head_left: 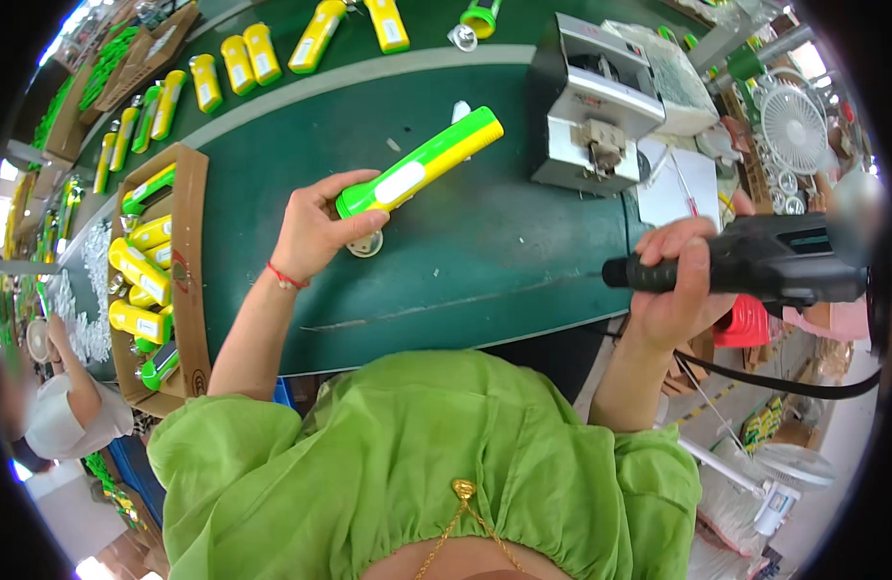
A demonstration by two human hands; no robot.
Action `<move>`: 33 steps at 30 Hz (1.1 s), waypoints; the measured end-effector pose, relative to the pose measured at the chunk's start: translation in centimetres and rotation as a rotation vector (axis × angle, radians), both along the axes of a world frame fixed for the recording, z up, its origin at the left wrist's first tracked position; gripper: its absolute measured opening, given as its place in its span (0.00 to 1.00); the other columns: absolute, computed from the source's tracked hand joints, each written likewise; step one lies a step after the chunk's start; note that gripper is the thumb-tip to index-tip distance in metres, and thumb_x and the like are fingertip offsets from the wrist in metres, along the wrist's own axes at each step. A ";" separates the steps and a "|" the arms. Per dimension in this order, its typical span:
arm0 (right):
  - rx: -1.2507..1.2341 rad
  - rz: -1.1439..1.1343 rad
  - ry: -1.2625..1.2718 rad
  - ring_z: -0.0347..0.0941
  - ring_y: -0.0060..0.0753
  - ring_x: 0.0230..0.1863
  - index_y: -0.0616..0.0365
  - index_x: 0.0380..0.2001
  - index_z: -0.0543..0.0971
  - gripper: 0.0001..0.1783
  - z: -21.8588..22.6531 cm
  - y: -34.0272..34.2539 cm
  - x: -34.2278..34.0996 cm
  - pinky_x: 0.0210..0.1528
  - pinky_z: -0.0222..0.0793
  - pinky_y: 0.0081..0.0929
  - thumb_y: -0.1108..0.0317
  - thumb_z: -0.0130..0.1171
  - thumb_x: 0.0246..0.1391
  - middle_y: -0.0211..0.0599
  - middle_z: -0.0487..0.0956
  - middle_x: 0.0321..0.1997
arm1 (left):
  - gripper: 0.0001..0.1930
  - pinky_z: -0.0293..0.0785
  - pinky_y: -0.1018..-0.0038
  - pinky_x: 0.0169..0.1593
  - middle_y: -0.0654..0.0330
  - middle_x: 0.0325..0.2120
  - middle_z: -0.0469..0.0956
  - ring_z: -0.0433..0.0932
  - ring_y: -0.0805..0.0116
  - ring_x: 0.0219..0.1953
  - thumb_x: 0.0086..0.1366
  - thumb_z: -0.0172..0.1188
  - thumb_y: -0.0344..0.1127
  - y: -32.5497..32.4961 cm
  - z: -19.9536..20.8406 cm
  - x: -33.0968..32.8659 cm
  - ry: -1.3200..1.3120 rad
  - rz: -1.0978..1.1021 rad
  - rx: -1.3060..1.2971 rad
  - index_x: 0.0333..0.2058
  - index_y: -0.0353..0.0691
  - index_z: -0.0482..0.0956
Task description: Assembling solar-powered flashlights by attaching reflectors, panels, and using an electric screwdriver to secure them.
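Note:
My left hand (320, 220) is closed around the near end of a green and yellow flashlight body (422, 166). It holds the body tilted over the bench, far end up to the right. A white round part (366, 246) shows just below the fingers; whether it is attached cannot be made out. Another small whitish piece (460, 111) shows behind the far end. On the right, my right hand (673, 275) is wrapped around the front of a black electric screwdriver (779, 259), whose thin bit points left. The bit is well apart from the flashlight body.
A cardboard box (194, 261) of yellow and green flashlights stands left on the green bench (436, 280). More flashlights (238, 63) line the far edge. A grey machine (600, 106) sits back right, near a white fan (794, 126). Another person (73, 416) is at far left.

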State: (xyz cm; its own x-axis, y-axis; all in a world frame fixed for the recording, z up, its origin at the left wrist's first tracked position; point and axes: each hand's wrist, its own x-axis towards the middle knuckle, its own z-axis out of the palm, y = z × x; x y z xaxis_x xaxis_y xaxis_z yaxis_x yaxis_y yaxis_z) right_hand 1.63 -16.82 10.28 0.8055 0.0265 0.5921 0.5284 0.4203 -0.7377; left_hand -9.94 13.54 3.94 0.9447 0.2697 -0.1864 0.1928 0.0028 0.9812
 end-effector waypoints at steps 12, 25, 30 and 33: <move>-0.087 0.018 0.077 0.69 0.27 0.19 0.70 0.61 0.53 0.40 -2.7 1.0 -0.4 0.27 0.73 0.25 0.72 0.63 0.50 0.40 0.74 0.24 | 0.28 0.78 0.77 0.43 0.56 0.39 0.81 0.80 0.74 0.38 0.54 0.72 0.28 -0.5 -0.6 0.4 -0.105 0.107 0.008 0.53 0.27 0.74; -0.140 0.024 0.088 0.71 0.27 0.21 0.70 0.61 0.52 0.42 -4.1 1.6 2.1 0.28 0.73 0.23 0.72 0.65 0.49 0.39 0.75 0.25 | 0.24 0.76 0.77 0.43 0.57 0.38 0.80 0.79 0.74 0.38 0.55 0.71 0.31 -0.2 -1.6 2.6 -0.075 0.089 0.138 0.50 0.28 0.77; -0.260 -0.052 0.087 0.68 0.27 0.19 0.67 0.61 0.51 0.41 -4.4 1.6 2.1 0.26 0.72 0.26 0.69 0.63 0.51 0.38 0.71 0.23 | 0.27 0.76 0.75 0.41 0.54 0.36 0.82 0.80 0.72 0.35 0.50 0.74 0.38 3.0 -3.3 8.4 -0.178 0.290 0.537 0.47 0.30 0.79; -0.258 -0.051 0.114 0.68 0.27 0.20 0.67 0.61 0.52 0.41 -5.1 1.4 2.2 0.27 0.72 0.27 0.68 0.64 0.51 0.38 0.71 0.24 | 0.29 0.76 0.71 0.40 0.52 0.32 0.83 0.81 0.61 0.33 0.49 0.71 0.53 4.2 -1.8 17.3 -0.156 0.429 0.849 0.43 0.36 0.82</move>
